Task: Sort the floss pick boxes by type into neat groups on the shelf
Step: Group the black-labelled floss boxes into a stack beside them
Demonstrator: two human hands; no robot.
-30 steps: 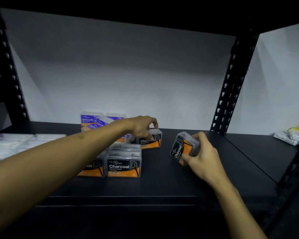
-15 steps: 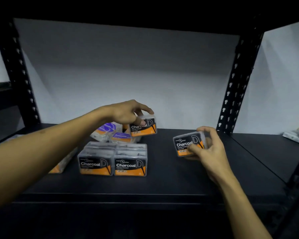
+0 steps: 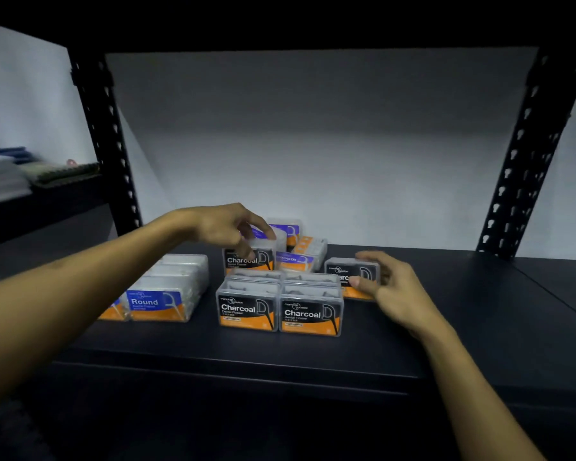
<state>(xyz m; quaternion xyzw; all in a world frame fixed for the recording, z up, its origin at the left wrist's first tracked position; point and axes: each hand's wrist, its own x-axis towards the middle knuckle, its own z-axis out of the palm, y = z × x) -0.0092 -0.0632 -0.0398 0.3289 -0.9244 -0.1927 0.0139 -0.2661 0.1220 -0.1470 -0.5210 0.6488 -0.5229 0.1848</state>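
Round boxes (image 3: 160, 302) lie at left. The left hand (image 3: 223, 227) pinches a far Charcoal box (image 3: 248, 259) behind the front Charcoal pair (image 3: 280, 311); the right hand (image 3: 388, 281) grips another Charcoal box (image 3: 350, 274) at right. Risk: crowding could knock the loose Smooth boxes (image 3: 296, 257) behind.

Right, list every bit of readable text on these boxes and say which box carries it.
"Charcoal Dental Flosser": front left box
"Charcoal Dental Flosser": front right box
"Charcoal": box under the left hand
"arc", partly covered: box held by the right hand
"Round": blue-label box
"mooth", start hidden: rear blue box
Brand logos and small print: too blurred to read.
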